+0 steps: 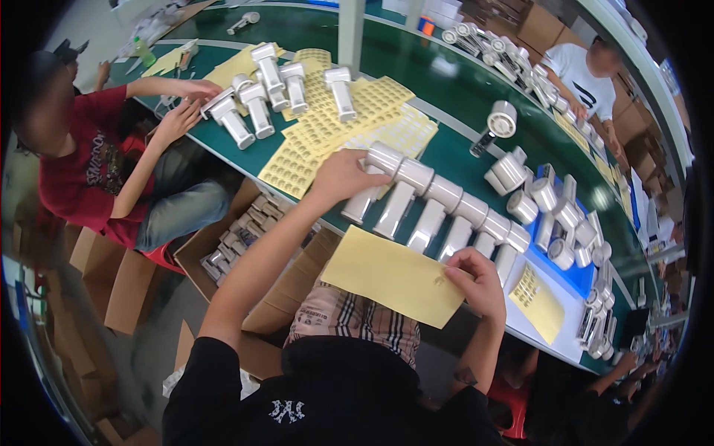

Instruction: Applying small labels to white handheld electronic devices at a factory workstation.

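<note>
Black shirt [349, 398]: foreground | right hand [480, 281]: nearly closed, pinching yellow sheet [390, 271] | left hand [342, 175]: half-curled, gripping row's leftmost unit [386, 158]

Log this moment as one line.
Left hand: gripping leftmost white device of row | Right hand: holding yellow sheet | Nearby: heaped white devices, marked yellow sheet

A green bottle [144, 53] stands at upper left, brown cartons [541, 27] at upper right.
</note>
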`<control>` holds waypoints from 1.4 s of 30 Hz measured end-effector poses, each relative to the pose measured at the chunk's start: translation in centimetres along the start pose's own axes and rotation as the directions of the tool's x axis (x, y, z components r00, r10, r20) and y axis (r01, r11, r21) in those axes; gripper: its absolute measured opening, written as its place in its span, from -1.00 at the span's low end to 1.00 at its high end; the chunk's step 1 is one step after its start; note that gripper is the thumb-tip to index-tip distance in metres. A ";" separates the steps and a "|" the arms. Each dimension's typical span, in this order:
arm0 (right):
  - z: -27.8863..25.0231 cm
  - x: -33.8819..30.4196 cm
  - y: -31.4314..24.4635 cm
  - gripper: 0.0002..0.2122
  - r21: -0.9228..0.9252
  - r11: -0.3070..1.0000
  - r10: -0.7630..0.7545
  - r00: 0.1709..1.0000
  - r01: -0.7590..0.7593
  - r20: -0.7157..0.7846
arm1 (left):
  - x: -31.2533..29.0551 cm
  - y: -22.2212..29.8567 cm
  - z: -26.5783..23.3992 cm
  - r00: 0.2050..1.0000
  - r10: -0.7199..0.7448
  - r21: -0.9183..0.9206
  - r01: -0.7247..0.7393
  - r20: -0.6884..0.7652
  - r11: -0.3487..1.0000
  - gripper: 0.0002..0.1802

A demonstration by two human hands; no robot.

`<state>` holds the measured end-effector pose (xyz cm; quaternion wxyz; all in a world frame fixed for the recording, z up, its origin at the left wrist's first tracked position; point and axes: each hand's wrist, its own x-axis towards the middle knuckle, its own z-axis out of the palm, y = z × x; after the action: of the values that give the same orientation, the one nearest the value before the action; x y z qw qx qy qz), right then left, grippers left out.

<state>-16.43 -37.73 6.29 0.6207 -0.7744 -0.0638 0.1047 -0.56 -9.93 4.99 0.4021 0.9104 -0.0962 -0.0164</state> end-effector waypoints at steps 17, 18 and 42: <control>3.0 3.0 -7.5 -0.90 -0.252 0.953 -0.103 0.961 0.170 0.258 | -11.4 2.5 -4.7 0.581 0.572 -0.360 -0.447 0.579 0.819 -0.63; 3.1 2.8 -7.4 -0.91 -0.266 0.956 -0.072 0.976 0.126 0.205 | -11.6 2.2 -4.8 0.615 0.563 -0.363 -0.431 0.551 0.826 -0.65; 2.6 -6.6 0.3 -0.77 0.286 0.945 0.039 0.811 0.160 -0.583 | -9.9 4.4 1.8 0.682 0.575 -0.653 -0.186 0.452 0.734 -0.67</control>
<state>-23.44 -36.87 6.02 0.7309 -0.6551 0.1219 -0.1478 -11.17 -12.31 6.54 0.5865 0.6477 -0.4122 -0.2579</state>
